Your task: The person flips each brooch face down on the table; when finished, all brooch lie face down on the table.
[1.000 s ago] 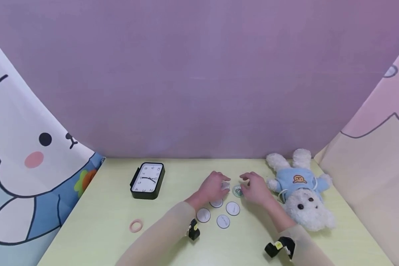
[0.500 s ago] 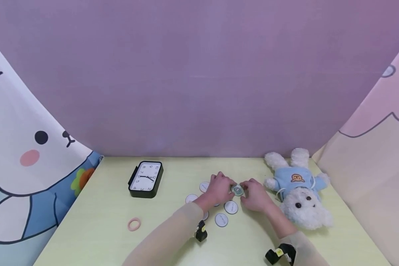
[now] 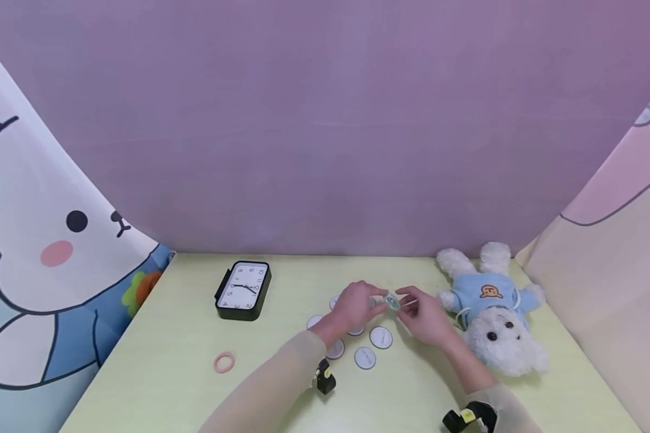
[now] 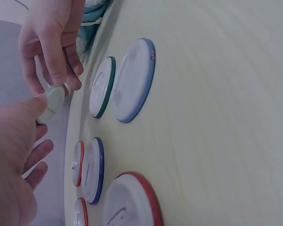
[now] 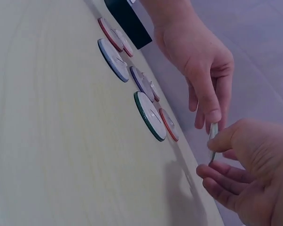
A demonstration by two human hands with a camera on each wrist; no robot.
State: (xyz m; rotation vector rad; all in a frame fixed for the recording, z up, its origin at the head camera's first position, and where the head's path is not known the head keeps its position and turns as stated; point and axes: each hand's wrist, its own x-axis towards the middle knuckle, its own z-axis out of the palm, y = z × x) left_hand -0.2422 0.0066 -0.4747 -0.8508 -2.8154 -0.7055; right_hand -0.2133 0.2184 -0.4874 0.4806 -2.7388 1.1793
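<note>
Both hands meet over the table's middle, raised above several round pin badges. A pin badge (image 3: 392, 301) with a green printed front is held between them, tilted off level. My left hand (image 3: 355, 305) pinches its left edge with thumb and fingers. From the other side, my right hand (image 3: 425, 316) pinches the same badge, its thumb against it in the right wrist view. The badge's pale back (image 4: 53, 104) faces the left wrist camera. Below lie the other badges, backs up, including a green-rimmed badge (image 5: 150, 116), a light-blue-rimmed badge (image 4: 136, 81) and a red-rimmed badge (image 4: 132, 202).
A black-framed clock (image 3: 243, 291) lies face up at the back left. Nearer, on the left, is a pink ring (image 3: 224, 362). A white plush toy (image 3: 492, 307) in a blue top lies at the right. A purple backdrop (image 3: 325, 132) rises behind the pale table (image 3: 157, 361).
My left hand has moved right from the loose badges to the green one. That badge has been lifted off the table and tilted, and my right hand has closed on it too.
</note>
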